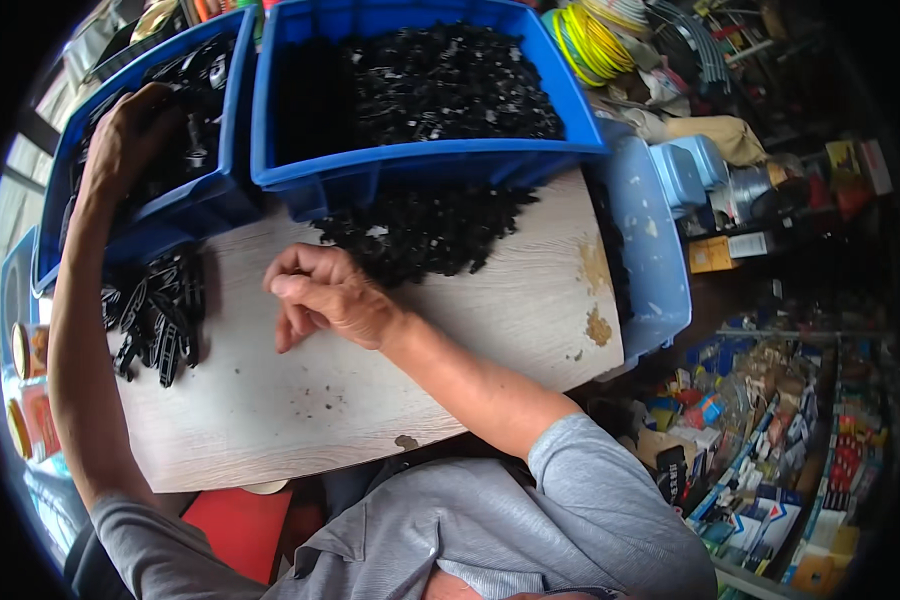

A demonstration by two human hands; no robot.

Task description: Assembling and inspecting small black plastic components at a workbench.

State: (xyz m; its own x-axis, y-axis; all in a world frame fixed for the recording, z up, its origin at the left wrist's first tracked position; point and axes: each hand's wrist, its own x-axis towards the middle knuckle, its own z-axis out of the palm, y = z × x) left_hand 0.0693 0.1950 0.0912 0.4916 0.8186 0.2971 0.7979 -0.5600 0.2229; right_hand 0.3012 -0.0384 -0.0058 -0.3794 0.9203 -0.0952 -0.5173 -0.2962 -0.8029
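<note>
Meanwhile, the left hand (120, 140) digs, grip unclear, in the left blue bin (210, 200), the right hand (325, 295) rests loosely curled and empty on the counter (370, 390), beside the unsorted black parts pile (420, 235).

Small black plastic parts (425, 232) lie heaped on the wooden board, spilling beneath the blue bin.
</note>
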